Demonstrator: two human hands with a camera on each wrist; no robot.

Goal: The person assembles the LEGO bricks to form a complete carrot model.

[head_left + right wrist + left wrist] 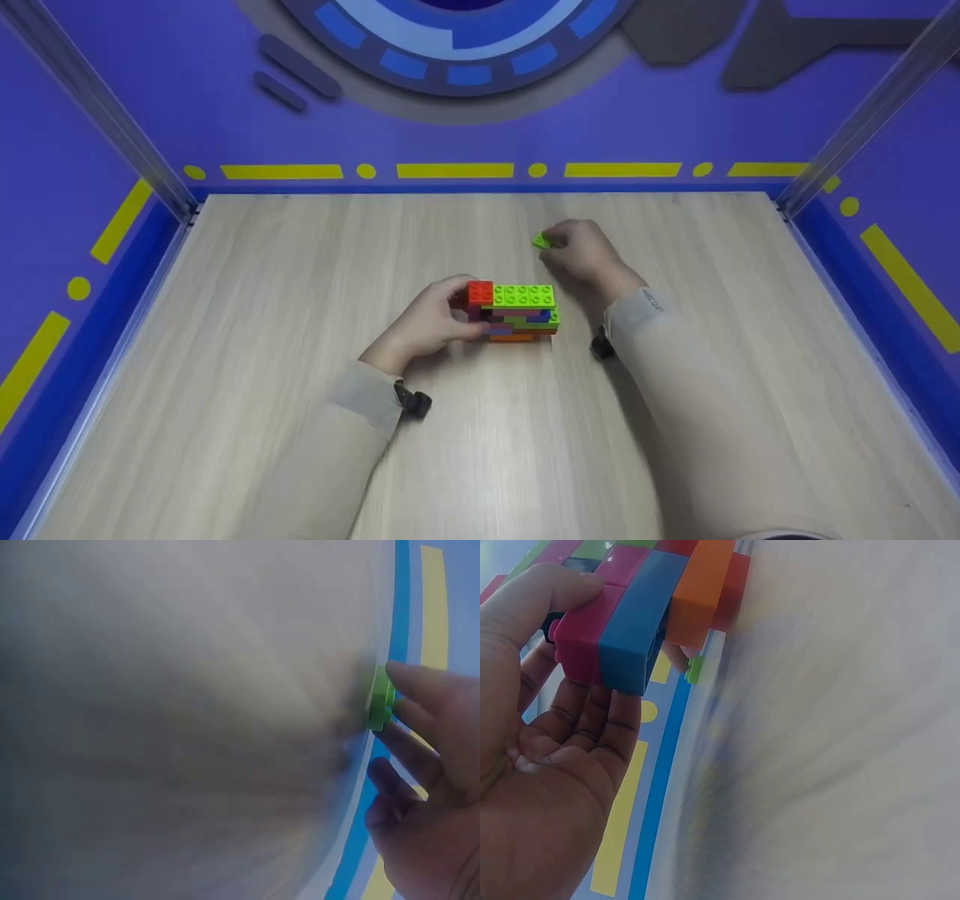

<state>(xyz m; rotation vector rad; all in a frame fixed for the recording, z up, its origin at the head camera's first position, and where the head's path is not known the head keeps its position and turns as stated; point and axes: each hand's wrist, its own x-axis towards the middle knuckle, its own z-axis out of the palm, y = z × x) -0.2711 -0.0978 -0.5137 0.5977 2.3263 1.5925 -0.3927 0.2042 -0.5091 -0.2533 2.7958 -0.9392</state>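
Note:
My left hand (431, 322) grips the left end of a stack of toy building bricks (523, 295), thumb on the near side and fingers behind. Its top layer has a red brick on the left and lime green studs beside it; blue and orange bricks show lower down. In the left wrist view, magenta, blue (634, 630) and orange (697, 596) bricks face the camera, fingers curled underneath. Farther back, my right hand (585, 251) pinches a small lime green brick (541, 241) at the table. The right wrist view shows fingertips at both ends of this green brick (381, 699).
The pale wooden table (262, 315) meets a blue-purple back wall (465, 142) with yellow markings. Side walls with metal corner posts (112, 112) stand left and right. Each wrist wears a small black camera (414, 403).

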